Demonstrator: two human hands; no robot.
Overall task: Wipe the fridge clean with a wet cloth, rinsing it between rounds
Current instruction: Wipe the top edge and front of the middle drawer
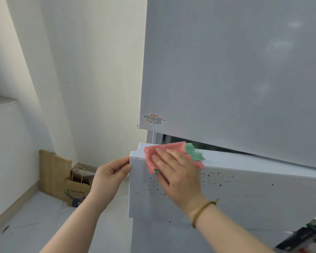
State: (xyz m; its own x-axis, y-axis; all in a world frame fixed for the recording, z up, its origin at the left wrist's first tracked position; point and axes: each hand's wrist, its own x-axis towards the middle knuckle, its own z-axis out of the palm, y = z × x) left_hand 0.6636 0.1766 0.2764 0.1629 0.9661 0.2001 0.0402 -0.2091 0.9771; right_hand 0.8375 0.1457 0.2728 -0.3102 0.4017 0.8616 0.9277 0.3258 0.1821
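Fridge (235,70), one, pale grey; two doors are seen. The upper door (235,42) is shown flush, and one red-printed label (153,119) is fixed at its lower left corner. The lower door (244,198) is swung slightly outward, and a dark gap is left above it.

Cloth (153,152), one, pink with a green patch; it is laid over the top left corner of the lower door, across the top edge and the front face.

Right hand (177,176): it is pressed flat on the cloth, with the fingers (164,156) kept straight and gripping nothing. One beaded bracelet (202,209) is worn at the wrist.

Left hand (109,176): the left edge of the lower door is pinched between its thumb and curled fingers.

Black specks (213,178), many, uncounted, are scattered across the lower door's front.

Paper bags, two, brown, are stood on the floor (35,225) against the wall: one plain bag (53,170) and one handled bag (77,190) with a dark print.
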